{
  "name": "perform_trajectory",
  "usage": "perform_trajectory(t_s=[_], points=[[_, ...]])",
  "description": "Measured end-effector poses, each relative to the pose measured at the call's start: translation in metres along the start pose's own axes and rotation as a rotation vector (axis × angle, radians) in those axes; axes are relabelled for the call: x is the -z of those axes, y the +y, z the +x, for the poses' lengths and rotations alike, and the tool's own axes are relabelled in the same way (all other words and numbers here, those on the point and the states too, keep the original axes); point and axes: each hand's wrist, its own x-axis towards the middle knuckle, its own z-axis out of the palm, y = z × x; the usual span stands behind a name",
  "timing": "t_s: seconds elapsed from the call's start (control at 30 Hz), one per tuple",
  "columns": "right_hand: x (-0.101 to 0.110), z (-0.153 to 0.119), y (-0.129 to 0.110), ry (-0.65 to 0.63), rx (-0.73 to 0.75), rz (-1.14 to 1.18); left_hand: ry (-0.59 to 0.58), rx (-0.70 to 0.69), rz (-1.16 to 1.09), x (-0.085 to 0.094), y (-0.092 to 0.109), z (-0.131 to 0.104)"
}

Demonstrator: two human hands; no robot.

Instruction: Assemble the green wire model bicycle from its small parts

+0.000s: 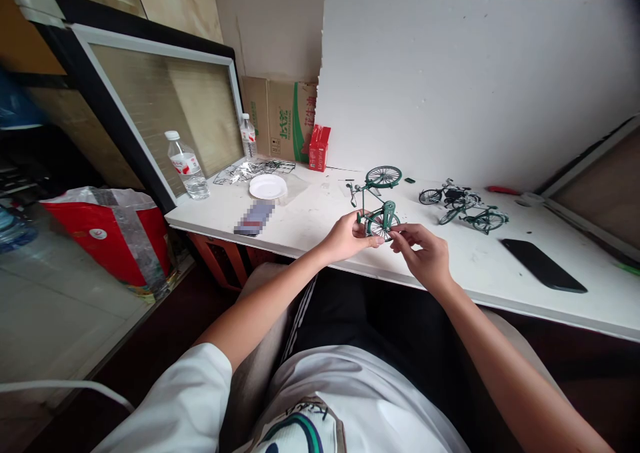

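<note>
A small dark green model bicycle [389,209] is held up at the table's front edge, one wheel pointing away and the other wheel close to me. My left hand [347,239] grips it from the left, around the near wheel and frame end. From the right, my right hand [423,249] pinches at the near wheel's edge; whether a tiny part sits between thumb and finger is too small to tell. To the right on the table stand a black model bicycle [434,195] and another dark green model bicycle [487,221].
The white table [310,203] bears a black phone [544,265], a white plate [268,186], a blurred packet [255,218], two water bottles [193,179], black part frames and a red box [319,148]. A white board stands behind. A red bag [120,233] is at the left.
</note>
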Motion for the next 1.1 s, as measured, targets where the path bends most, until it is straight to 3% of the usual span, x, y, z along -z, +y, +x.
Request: perform_trajectory(t_s=[1.1], points=[[0.0073,0.0039,-0.0041,-0.030,0.027,-0.048,-0.013,0.010,-0.005,-0.0024,-0.0066,-0.0007]])
